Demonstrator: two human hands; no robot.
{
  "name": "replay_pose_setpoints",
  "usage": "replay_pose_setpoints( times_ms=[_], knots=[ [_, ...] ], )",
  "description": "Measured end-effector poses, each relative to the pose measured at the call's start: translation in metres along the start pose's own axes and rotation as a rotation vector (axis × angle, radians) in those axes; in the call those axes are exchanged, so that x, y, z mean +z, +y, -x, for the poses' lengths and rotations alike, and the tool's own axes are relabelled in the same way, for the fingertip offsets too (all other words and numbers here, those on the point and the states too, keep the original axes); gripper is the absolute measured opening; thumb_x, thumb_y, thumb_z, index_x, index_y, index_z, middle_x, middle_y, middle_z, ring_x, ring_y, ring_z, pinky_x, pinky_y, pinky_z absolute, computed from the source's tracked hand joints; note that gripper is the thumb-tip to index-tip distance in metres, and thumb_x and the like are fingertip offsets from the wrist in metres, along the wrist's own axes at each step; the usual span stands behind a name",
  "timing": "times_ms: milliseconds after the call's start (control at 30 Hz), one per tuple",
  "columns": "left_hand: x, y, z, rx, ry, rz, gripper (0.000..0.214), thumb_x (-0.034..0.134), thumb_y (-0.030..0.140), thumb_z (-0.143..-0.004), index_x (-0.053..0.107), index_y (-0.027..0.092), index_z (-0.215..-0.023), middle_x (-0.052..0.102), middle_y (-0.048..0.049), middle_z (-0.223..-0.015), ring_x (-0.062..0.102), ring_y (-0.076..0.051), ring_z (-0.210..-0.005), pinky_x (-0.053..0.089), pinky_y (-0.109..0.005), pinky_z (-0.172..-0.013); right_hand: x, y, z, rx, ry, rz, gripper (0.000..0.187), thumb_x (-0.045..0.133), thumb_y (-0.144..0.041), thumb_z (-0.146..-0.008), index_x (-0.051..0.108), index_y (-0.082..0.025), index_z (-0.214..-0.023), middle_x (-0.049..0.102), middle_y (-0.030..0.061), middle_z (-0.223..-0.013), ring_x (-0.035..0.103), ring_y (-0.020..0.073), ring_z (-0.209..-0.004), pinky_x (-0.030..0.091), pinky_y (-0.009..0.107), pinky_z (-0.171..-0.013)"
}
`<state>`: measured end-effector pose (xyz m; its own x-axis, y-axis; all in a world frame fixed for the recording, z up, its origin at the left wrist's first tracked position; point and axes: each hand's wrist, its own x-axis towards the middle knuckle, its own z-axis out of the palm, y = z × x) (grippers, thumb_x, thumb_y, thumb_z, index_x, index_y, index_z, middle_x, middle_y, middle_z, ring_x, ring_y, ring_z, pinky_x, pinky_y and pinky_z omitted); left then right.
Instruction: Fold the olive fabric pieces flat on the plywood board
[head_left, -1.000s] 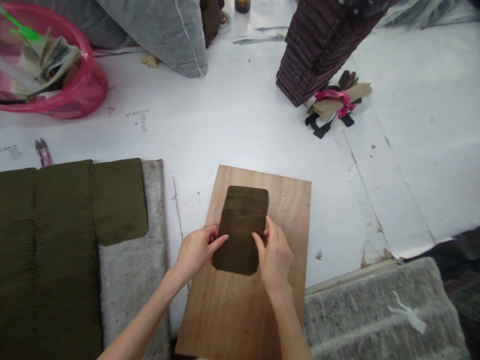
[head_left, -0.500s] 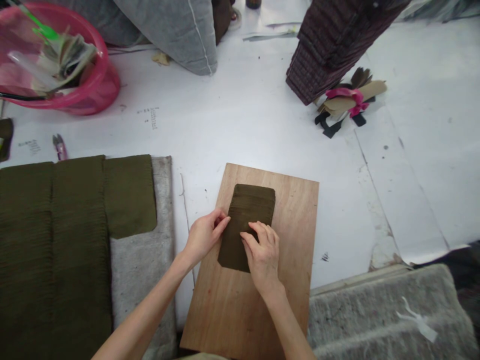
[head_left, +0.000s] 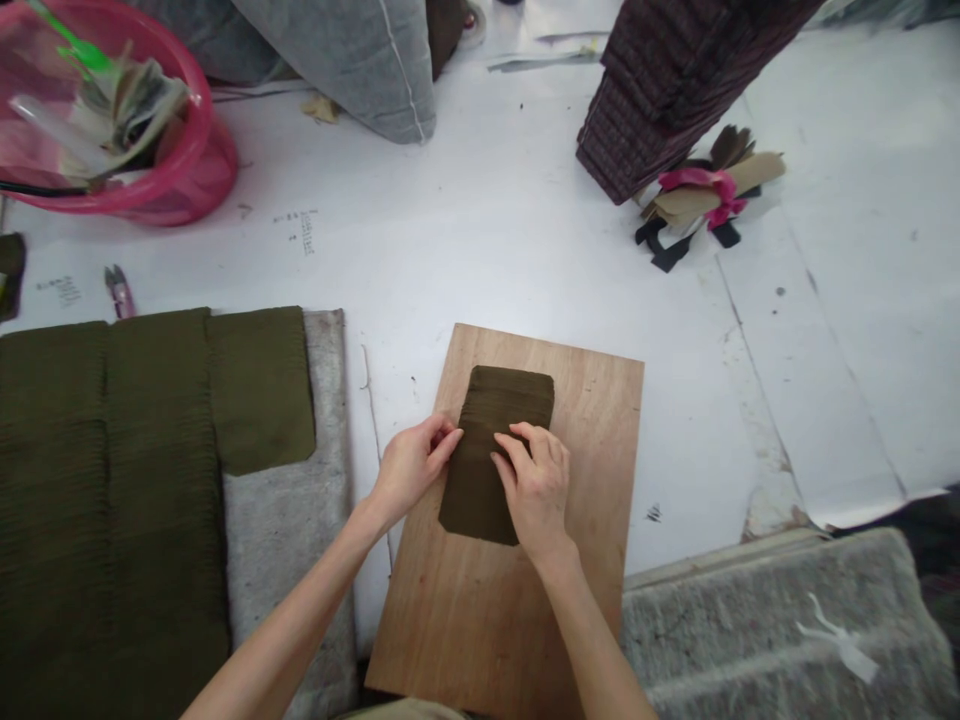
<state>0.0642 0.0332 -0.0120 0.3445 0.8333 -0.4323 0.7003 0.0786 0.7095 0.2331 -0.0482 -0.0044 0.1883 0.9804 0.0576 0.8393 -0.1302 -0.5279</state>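
A stack of olive fabric pieces [head_left: 484, 500] with cut corners lies fanned in overlapping layers on a wooden board [head_left: 570, 590]. My left hand [head_left: 411, 465] pinches the stack's left edge, thumb against forefinger. Over the right side of the stack, my right hand [head_left: 536, 485] has its fingers bent and parted, with a gap between thumb and forefinger and nothing visible between them. It hides part of the stack's right edge. To the left, long rows of matching olive pieces [head_left: 157, 480] lie overlapped on a grey felt cloth [head_left: 289, 560].
Thread snips [head_left: 118, 290] lie behind the olive rows. A pink bucket [head_left: 202, 170] of scraps stands far left, beside grey fabric [head_left: 352, 60]. A dark maroon stack [head_left: 660, 90] and a tied bundle of strips [head_left: 705, 200] are back right. Grey felt [head_left: 750, 620] lies front right.
My right hand has shifted slightly right and away from me over the stack, its fingers a little more spread. My left hand keeps its pinch at the left edge.
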Motion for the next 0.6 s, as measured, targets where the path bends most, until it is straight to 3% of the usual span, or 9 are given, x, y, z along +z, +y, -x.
replay_pose_setpoints(
  times_ms=[167,300,500,600],
  knots=[
    [0.000,0.001,0.003,0.006,0.007,0.023,0.023,0.047,0.041,-0.090,0.055,0.021,-0.083,0.060,0.0034,-0.065,0.054,-0.012,-0.058,0.037,-0.023,-0.057,-0.007,0.001,-0.010,0.051,-0.041,0.071,0.011,0.062,-0.022,-0.086,0.064,-0.021,-0.096,0.060,0.0060,-0.102,0.051,0.0210,-0.100,0.038,0.038,-0.087],
    [0.000,0.001,0.006,0.029,0.043,0.005,0.022,0.054,0.041,-0.087,0.052,0.021,-0.097,0.056,0.0053,-0.065,0.053,-0.012,-0.056,0.038,-0.023,-0.056,-0.010,0.001,-0.016,0.031,-0.109,0.096,0.006,0.064,-0.023,-0.084,0.063,-0.021,-0.090,0.060,0.0035,-0.095,0.050,0.0198,-0.093,0.036,0.036,-0.083],
    [-0.003,0.004,0.009,0.296,0.025,-0.348,0.031,0.053,0.033,-0.089,0.054,0.027,-0.120,0.056,-0.0012,-0.092,0.055,-0.014,-0.076,0.041,-0.024,-0.065,-0.011,0.007,-0.017,-0.123,-0.144,0.054,0.010,0.055,-0.021,-0.090,0.062,-0.021,-0.082,0.062,0.0019,-0.092,0.052,0.0164,-0.093,0.035,0.034,-0.085],
    [-0.003,0.006,0.008,0.365,-0.024,-0.449,0.026,0.051,0.030,-0.090,0.057,0.029,-0.115,0.053,-0.0013,-0.096,0.055,-0.015,-0.083,0.041,-0.024,-0.067,-0.010,0.010,-0.011,-0.170,-0.123,-0.002,0.013,0.052,-0.021,-0.093,0.062,-0.021,-0.084,0.065,0.0012,-0.098,0.053,0.0152,-0.096,0.035,0.033,-0.089]
  ],
)
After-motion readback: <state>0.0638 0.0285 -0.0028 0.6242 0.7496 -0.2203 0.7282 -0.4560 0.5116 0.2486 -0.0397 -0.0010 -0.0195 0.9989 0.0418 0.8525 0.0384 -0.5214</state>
